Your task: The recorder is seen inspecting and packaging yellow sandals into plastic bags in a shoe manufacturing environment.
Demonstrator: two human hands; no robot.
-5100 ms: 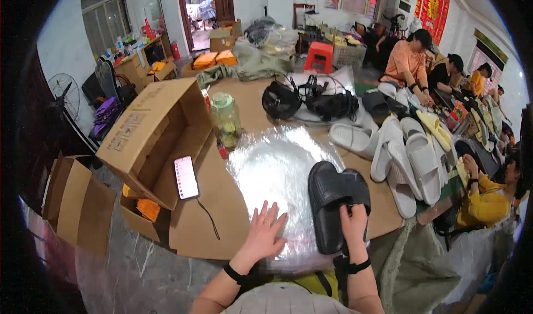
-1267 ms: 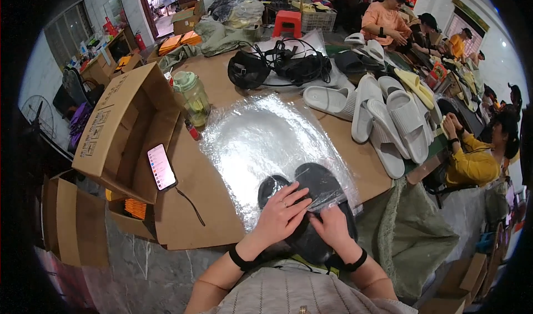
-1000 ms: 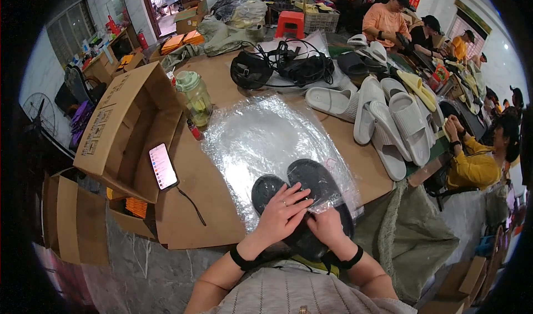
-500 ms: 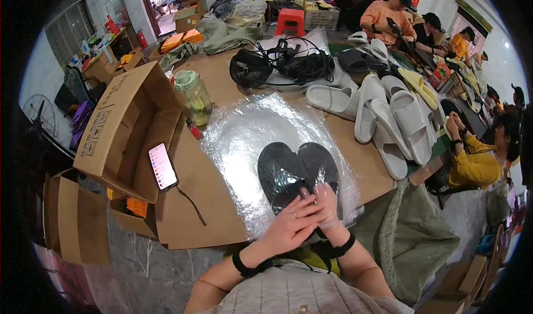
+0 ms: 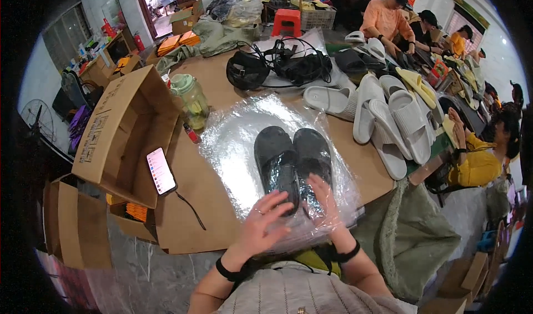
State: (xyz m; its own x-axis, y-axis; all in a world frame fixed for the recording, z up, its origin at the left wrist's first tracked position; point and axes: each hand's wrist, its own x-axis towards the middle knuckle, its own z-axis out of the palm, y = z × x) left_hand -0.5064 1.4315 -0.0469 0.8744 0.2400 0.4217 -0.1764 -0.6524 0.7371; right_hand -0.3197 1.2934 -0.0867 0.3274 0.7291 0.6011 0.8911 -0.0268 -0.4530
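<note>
A pair of black slide sandals [image 5: 274,145] lies side by side, toes away from me, on a pile of clear plastic bags [image 5: 226,156]. My left hand [image 5: 265,222] is over the heel end of the left sandal with its fingers spread. Beside the right sandal's heel, my right hand [image 5: 326,206] is also open, with clear film showing over its fingers and palm. Whether either hand touches the sandals I cannot tell. Film glints over the sandals' rear parts too.
Several grey slides [image 5: 408,117] are heaped at the right of the cardboard-covered table [image 5: 191,219]. On the left are an open carton [image 5: 130,131], a phone [image 5: 160,171] and a green-lidded jar [image 5: 190,97]. Black straps and cables [image 5: 300,64] lie farther back. Other people work at the right.
The two sandals have shifted slightly away from me and now lie straighter, with a gap between their toes. My hands, which overlapped before, have moved apart and opened.
</note>
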